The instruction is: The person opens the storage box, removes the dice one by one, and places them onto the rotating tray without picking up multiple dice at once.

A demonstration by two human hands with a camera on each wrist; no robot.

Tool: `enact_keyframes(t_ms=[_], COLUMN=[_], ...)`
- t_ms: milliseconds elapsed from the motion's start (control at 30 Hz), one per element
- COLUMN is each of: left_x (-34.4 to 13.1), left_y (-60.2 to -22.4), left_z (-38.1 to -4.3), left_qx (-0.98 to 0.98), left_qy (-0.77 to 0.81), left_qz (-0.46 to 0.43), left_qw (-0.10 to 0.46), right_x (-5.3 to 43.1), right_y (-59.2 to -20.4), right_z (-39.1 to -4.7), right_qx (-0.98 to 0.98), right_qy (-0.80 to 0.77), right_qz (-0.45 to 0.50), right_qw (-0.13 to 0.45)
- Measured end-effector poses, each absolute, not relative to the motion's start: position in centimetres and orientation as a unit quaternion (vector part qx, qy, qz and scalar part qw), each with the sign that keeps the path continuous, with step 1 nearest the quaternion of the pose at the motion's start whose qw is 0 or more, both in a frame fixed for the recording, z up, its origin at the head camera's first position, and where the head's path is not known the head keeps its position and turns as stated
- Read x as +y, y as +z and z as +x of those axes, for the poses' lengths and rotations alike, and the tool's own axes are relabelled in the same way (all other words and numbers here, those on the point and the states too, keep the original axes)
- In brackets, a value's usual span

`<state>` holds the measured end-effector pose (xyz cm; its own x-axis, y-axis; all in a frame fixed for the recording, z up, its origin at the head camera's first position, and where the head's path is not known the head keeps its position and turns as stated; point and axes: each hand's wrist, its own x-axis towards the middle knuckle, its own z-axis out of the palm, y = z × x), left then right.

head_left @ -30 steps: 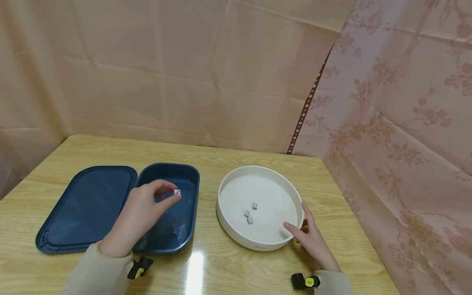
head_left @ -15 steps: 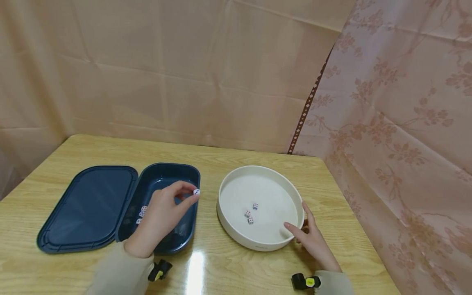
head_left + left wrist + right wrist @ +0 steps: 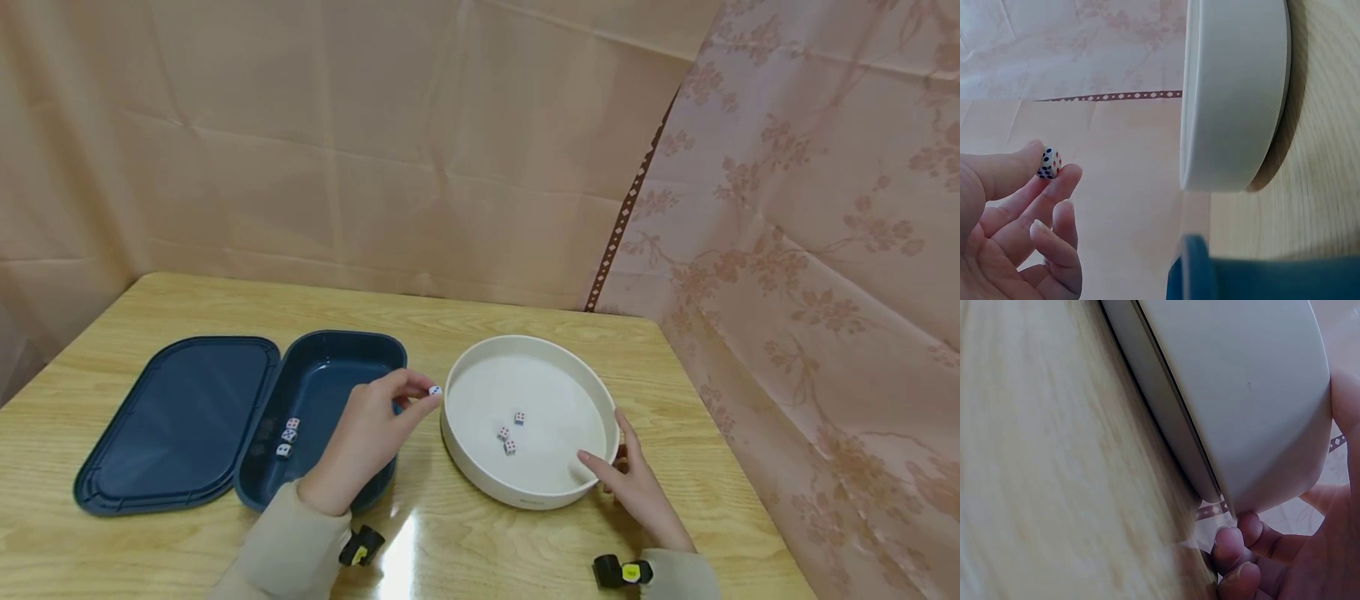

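Note:
My left hand (image 3: 372,429) pinches a white die (image 3: 435,391) between thumb and fingertips, over the gap between the blue box and the round white tray. In the left wrist view that die (image 3: 1049,164) shows blue and red dots. My right hand (image 3: 637,483) grips the right side of the round white tray (image 3: 536,501), thumb over the rim and fingers against the outer wall. Three dice (image 3: 510,447) lie on the tray's floor. Three more dice (image 3: 289,435) sit in a row along the left side of the dark blue box (image 3: 345,336), partly covered by my left forearm.
A dark blue lid (image 3: 180,417) lies flat on the wooden table (image 3: 420,550), left of the box. Curtains (image 3: 375,167) hang behind the table and along its right side. The tray's raised wall (image 3: 1241,94) stands close ahead of the left hand.
My left hand has moved right with the die, from over the blue box to near the tray's left rim, uncovering the row of dice in the box. My right hand stays on the tray.

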<state>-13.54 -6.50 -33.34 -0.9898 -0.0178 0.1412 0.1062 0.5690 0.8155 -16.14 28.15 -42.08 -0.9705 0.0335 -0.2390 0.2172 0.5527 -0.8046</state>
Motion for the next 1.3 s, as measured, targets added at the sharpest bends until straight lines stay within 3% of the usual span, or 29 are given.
enact_keyframes(t_ms=[967, 1300], left_x=[-2.2, -0.8], left_y=[-35.4, -36.5], left_z=[-15.8, -16.3], left_qx=[-0.868, -0.864], left_qy=[-0.495, -0.499], left_qz=[-0.036, -0.063], left_qw=[-0.022, -0.014], right_x=[28.2, 28.2], right_y=[-42.1, -42.1], right_z=[-16.2, -16.2], right_qx=[0.877, 0.876], right_qy=[-0.466, -0.467], right_qz=[0.070, 0.072], right_qw=[0.096, 0.097])
